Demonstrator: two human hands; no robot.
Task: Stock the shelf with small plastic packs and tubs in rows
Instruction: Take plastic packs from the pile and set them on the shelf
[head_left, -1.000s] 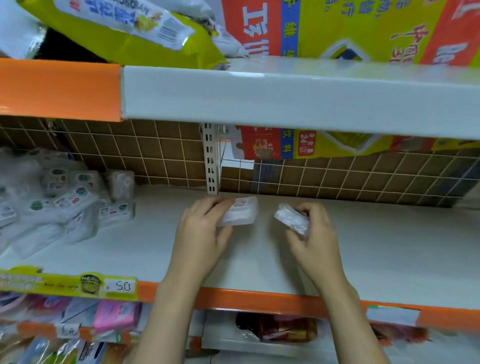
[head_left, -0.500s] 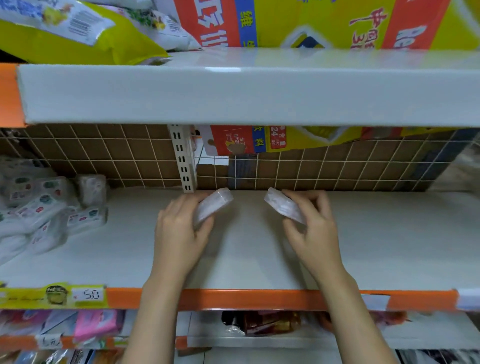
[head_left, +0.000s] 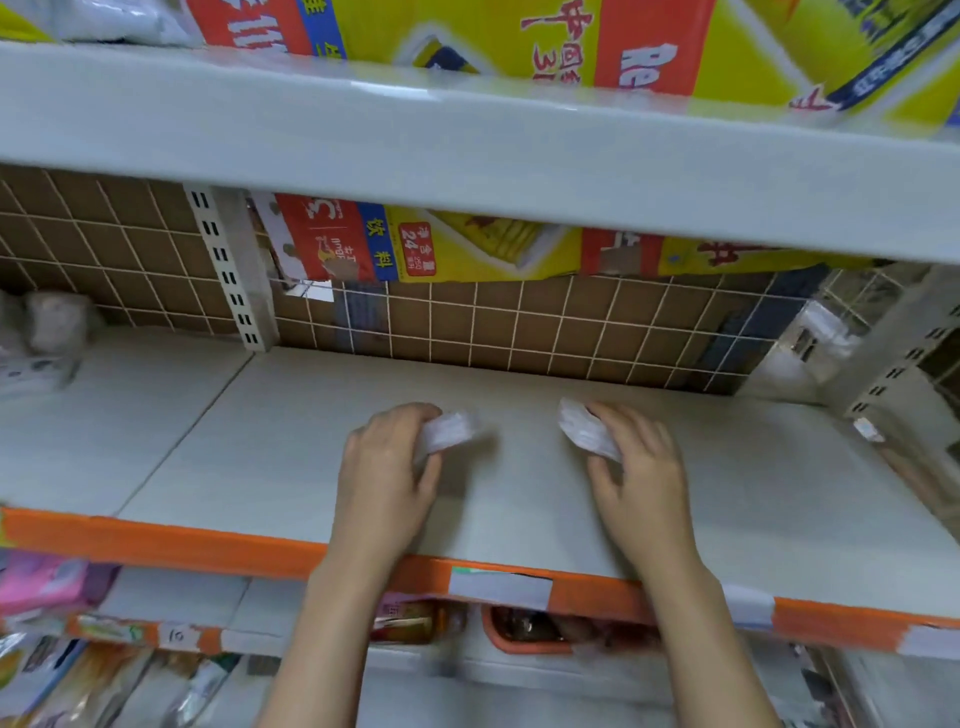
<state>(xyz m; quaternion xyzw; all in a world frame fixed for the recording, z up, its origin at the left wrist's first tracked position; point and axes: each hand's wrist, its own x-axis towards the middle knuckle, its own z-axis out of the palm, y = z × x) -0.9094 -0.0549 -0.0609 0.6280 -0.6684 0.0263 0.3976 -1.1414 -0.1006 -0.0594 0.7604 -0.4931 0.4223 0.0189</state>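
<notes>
Head view, the only 1. Left hand (head_left: 387, 478) pinches a small clear pack (head_left: 448, 431) between thumb and fingers, fingers curled tight round its near end. Right hand (head_left: 640, 470) does the same with a second pack (head_left: 586, 430), fingertips pressed on its top edge, thumb under. Both packs sit low over the white shelf (head_left: 519, 493), mid-depth, well apart from each other; contact with the board cannot be told, frame is blurred.

Change vs 1 s ago: camera has swung right, so the pile of stocked packs (head_left: 36, 343) has slid to the far left edge, now only partly in frame. Hands have shifted right along the shelf with it, past the slotted upright (head_left: 228, 270), and now work over the bare right bay. Packs have tilted: 1 s ago they were held flatter, now each leans outward from the gap between the hands. Grip on both has stayed closed throughout.

Meaning for task: judged as start of a new row in this bay, nothing set down here yet. Next move likely lowering both packs flat, side by side, then letting go. Risk: thin slick packs may tip or slide on the smooth board. Brown grid backing (head_left: 493, 332) marks the rear limit.
</notes>
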